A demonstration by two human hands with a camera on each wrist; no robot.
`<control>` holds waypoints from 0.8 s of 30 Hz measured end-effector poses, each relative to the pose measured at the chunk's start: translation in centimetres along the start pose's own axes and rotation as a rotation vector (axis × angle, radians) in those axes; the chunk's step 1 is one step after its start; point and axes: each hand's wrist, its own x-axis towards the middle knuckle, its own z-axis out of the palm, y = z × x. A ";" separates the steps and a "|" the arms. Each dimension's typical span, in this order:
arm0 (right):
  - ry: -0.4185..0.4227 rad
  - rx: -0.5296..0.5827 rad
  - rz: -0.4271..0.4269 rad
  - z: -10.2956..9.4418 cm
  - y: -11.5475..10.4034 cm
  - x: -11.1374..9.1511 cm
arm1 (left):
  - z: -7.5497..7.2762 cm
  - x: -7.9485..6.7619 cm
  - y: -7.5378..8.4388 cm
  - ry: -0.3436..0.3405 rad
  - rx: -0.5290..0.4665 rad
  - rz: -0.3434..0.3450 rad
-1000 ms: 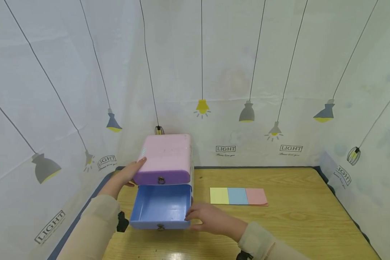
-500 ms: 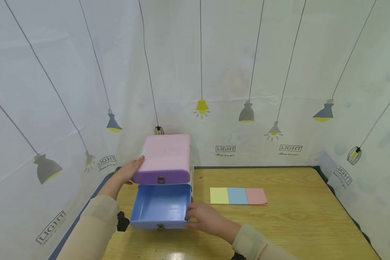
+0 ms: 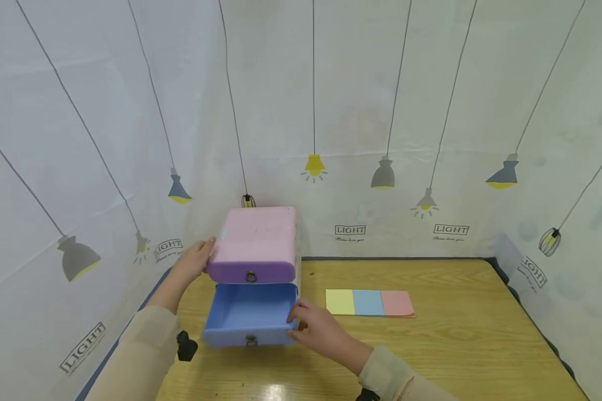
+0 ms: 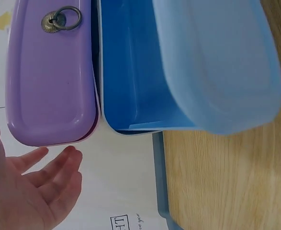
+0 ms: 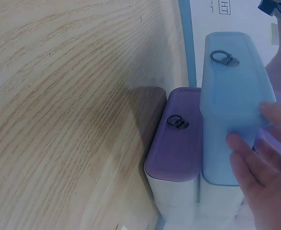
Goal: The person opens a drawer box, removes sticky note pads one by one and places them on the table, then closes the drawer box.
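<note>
A small chest of drawers has a pink top (image 3: 258, 234) and a closed purple upper drawer (image 3: 252, 272) with a ring pull. Its blue drawer (image 3: 252, 336) stands pulled out, with nothing visible inside. My left hand (image 3: 193, 262) is at the chest's left side, its fingers loosely extended; in the left wrist view the fingertips lie right at the purple drawer's side. My right hand (image 3: 321, 331) holds the blue drawer's right front corner, thumb and fingers bent around it. A lower purple drawer (image 5: 176, 143) shows in the right wrist view.
A sticky-note pad (image 3: 368, 303) in yellow, blue and pink lies on the wooden table (image 3: 461, 345) right of the chest. A white backdrop (image 3: 351, 111) printed with hanging lamps stands behind and at both sides.
The blue drawer's front has risen slightly in the head view and shows more of its face. My left fingers have slid off the pink top towards its left side.
</note>
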 end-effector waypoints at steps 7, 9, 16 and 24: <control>0.084 0.061 0.172 -0.1 -0.1 0.5 | 0.1 -0.3 0.4 0.157 0.037 0.122; 0.097 0.060 0.196 0.0 0.0 0.7 | 0.3 -0.6 0.5 0.197 0.030 0.162; 0.112 0.034 0.230 0.2 0.6 1.7 | 1.0 -1.3 0.0 0.226 0.037 0.278; 0.156 0.009 0.289 0.0 1.0 3.0 | 1.7 -1.5 -1.3 0.185 0.179 0.392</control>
